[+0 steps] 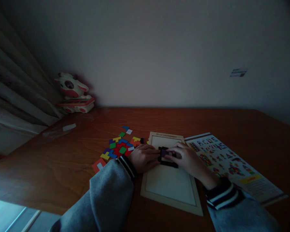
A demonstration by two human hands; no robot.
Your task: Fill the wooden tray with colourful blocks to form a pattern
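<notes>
A wooden-framed board with a white inner surface lies on the table. Black pieces form an outline on its upper middle, around a purple piece. My left hand rests across the board's left edge, fingers together, its fingertips against the left side of the black pieces. Over their right side, my right hand pinches at the purple piece with thumb and fingers. Left of the board, several coloured flat pieces lie in a loose pile, partly behind my left hand.
A printed pattern sheet lies right of the board. At the table's back left stands a cow figure, beside a curtain. The brown table meets a wall behind.
</notes>
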